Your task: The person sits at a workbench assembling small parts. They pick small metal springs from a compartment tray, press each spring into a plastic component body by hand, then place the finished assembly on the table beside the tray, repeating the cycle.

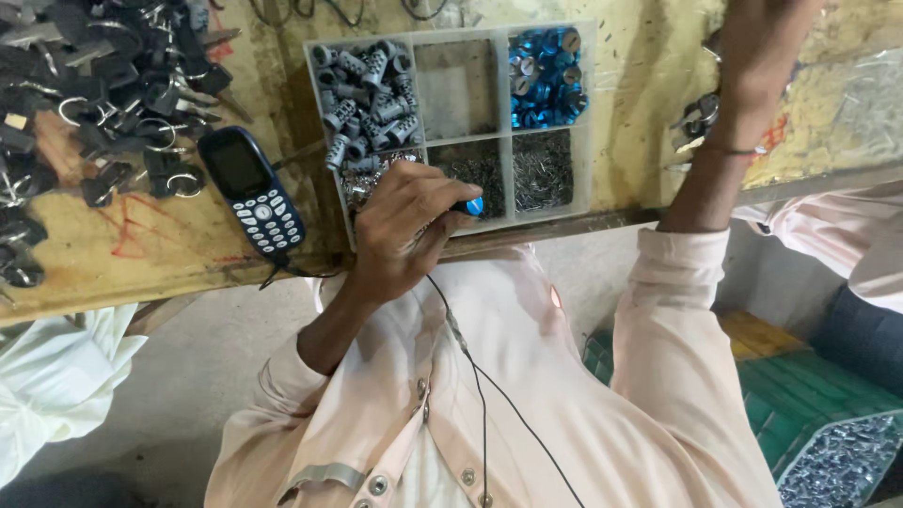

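Nearest the lens, a pale pink buttoned shirt (527,395) with a thin black cord (489,395) trailing down its front. Just above, the left hand (404,230), fingers curled narrowly, pinching a small blue cylinder (475,205) at the near edge of a clear compartment tray (591,122). In the tray: grey ribbed cylinders (369,89) in the far-left cell, one bare cell in the far middle, shiny blue caps (546,77) in the far-right cell, and small dark pins (543,169) in the near cells. The blue piece held over the near-middle cell, close to the tray's front wall. Left of the tray, a dark blue keypad phone (254,188) lying flat on the worn yellow-painted bench (141,254). Farther left, a heap of black-headed keys with metal rings (103,85). At upper right, the right hand (757,56), reaching far across the bench, seen from the wrist side; grip not discernible, though a small metal lock part (696,118) sits just beside it. At lower right, a green crate (800,395) and a bin of small silvery metal parts (842,461).
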Motion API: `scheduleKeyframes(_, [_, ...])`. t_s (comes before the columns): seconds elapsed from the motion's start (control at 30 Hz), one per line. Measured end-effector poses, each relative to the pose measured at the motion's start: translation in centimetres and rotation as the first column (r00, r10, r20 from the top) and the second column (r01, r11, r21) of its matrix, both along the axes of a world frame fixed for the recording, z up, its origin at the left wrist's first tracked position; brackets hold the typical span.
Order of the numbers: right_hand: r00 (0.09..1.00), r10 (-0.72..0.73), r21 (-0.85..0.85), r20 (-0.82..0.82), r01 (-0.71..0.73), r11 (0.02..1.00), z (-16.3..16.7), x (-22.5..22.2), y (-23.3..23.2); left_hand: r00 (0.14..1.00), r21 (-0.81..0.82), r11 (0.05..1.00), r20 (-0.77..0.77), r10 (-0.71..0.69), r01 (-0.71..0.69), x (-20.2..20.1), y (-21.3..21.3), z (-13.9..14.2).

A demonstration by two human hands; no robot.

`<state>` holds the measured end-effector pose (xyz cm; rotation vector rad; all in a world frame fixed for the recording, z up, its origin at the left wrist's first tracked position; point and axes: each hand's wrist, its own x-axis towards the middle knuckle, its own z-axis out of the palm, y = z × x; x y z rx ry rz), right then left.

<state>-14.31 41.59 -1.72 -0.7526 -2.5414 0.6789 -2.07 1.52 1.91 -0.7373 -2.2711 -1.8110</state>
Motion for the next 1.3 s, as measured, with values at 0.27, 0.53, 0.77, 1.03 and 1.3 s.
scheduleKeyframes(0.27, [0.581,0.759,-0.565,-0.295,-0.746,0.352,7.5,10.9,-13.1,0.999,-0.019,0.999,-0.003,-0.033,0.033,-0.1,0.4,0.1])
scheduleKeyframes(0.53, [0.305,0.944,-0.141,0.124,-0.936,0.321,9.0,13.8,-17.5,0.987,-0.142,0.986,-0.122,-0.101,0.084,0.6,-0.3,-0.2])
scheduleKeyframes(0.77, [0.185,0.970,-0.182,0.161,-0.960,0.213,10.3,14.2,-18.2,0.969,-0.153,0.960,-0.034,-0.243,0.235,1.7,-0.7,0.3])
scheduleKeyframes(1.03, [0.339,0.937,-0.787,0.081,-0.555,0.269,7.7,15.5,-14.5,0.993,-0.034,0.992,0.026,-0.119,0.120,1.9,1.0,1.4])
scheduleKeyframes(1.3, [0.752,0.507,0.508,0.421,-0.658,0.555,4.4,12.8,-10.4,0.970,-0.659,0.737,0.044,0.238,-0.150,2.0,-4.1,2.6])
